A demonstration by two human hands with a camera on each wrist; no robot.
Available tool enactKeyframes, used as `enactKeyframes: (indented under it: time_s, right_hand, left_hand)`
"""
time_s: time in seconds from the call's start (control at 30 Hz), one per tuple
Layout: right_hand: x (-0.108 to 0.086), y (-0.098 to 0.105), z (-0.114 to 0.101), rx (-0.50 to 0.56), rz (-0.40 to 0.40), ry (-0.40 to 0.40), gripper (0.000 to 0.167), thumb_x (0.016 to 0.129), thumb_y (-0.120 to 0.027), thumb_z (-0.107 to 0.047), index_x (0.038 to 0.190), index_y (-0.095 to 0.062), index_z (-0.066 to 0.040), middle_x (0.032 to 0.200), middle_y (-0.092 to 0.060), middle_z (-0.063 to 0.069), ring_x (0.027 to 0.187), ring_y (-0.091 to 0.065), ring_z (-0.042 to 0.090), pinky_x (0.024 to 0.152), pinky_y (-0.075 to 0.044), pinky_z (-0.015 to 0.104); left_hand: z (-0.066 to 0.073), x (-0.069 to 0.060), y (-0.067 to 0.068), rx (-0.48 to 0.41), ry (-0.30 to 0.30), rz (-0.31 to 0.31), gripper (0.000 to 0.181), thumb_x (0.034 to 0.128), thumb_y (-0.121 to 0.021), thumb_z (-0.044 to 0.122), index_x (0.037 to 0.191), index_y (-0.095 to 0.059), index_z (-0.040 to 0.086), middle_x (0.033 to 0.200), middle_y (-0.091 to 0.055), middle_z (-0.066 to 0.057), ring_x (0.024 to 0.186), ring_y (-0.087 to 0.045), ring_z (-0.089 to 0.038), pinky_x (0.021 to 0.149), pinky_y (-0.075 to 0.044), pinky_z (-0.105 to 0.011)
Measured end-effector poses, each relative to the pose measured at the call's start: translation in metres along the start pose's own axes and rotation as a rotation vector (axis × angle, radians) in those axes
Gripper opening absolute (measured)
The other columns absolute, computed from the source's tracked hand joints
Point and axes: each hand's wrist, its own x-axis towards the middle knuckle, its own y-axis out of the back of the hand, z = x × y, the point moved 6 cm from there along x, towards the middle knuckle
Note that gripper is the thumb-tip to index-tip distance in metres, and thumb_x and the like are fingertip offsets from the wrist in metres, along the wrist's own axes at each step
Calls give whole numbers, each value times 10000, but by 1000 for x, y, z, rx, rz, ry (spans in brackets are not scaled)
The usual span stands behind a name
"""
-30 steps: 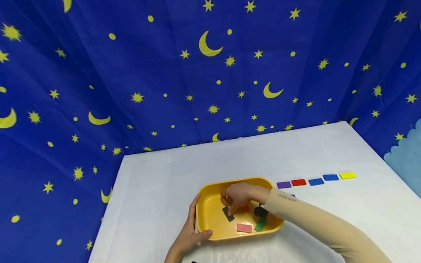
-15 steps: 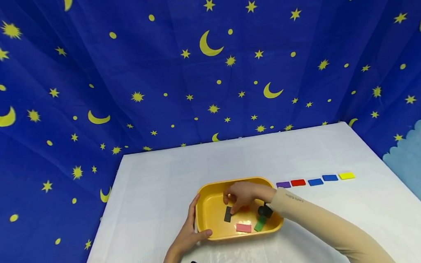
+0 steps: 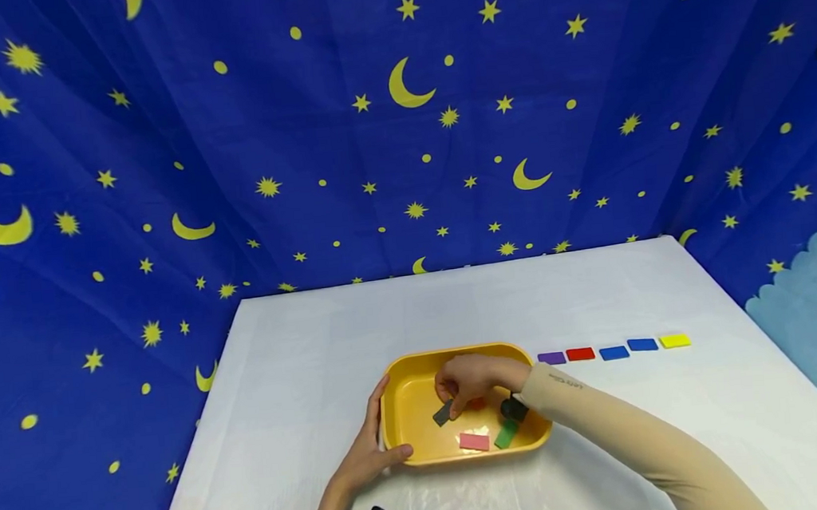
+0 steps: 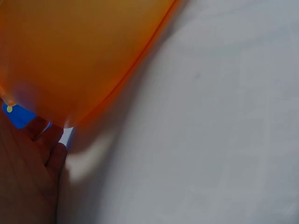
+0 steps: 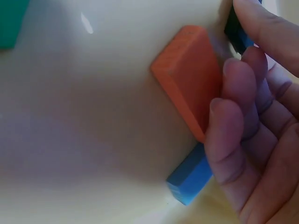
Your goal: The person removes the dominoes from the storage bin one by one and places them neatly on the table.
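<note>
My left hand (image 3: pixel 363 453) holds the yellow tub (image 3: pixel 416 426) at its left end, thumb over the near rim and fingers along the outer wall. Inside the tub, my right hand (image 3: pixel 467 375) pinches a black domino-like block (image 3: pixel 442 413) between thumb and fingers. The right wrist view shows an orange block (image 5: pixel 198 77) beside the curled fingers, with a blue block (image 5: pixel 191 176) partly under them. Pink (image 3: pixel 474 442) and green (image 3: pixel 506 433) blocks lie on the tub floor towards its near side.
Right of the tub, a row on the white table (image 3: pixel 315 350) has purple (image 3: pixel 551 358), red (image 3: pixel 579 353), two blue (image 3: pixel 614 353) and yellow (image 3: pixel 674 340) blocks. A starry blue curtain (image 3: pixel 342 148) stands behind. My right sleeve (image 3: pixel 624 430) crosses the tub's right rim.
The black block has turned in my right fingers, from nearly lengthwise to slanting up towards the right. My left hand and the tub stay put.
</note>
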Motion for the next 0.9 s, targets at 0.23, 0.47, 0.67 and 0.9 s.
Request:
enactKeyframes:
  time_s: [0.23,0.47,0.67,0.9]
  right_hand:
    - [-4,1,0,-24,20,-30,246,748,-818,-239,727,-591,-148,624,-522,-81,515,-461,63,528,-392,207]
    - [-6,3,1,-73,73,-15,276,758,-804,-309,692,-576,-171,593,-487,-106,505,-427,45,527,-358,198]
    - [-9,8,-2,-56,123,-10,251,767,-797,-306,687,-599,-175,575,-470,-123,516,-410,33,533,-339,196]
    - [-17,17,-4,22,191,42,222,806,-762,-243,672,-605,-163,547,-450,-114,486,-395,27,496,-307,191]
  left_hand:
    - [-1,0,-1,-8,-1,-5,1043,776,-767,170,1518,-58,362,1578,-61,-30,1399,-140,-222,1083,-150,-450]
    - [0,0,-1,-10,-19,-5,1046,772,-767,161,1524,-60,328,1573,-85,-74,1388,-182,-260,1079,-181,-391]
    - [-1,0,-1,-23,-28,-11,1043,777,-764,161,1527,-57,315,1573,-74,-86,1387,-178,-271,1070,-200,-304]
    - [0,0,0,-11,-11,-7,1045,777,-769,170,1523,-57,341,1577,-49,-56,1399,-139,-243,1082,-174,-367]
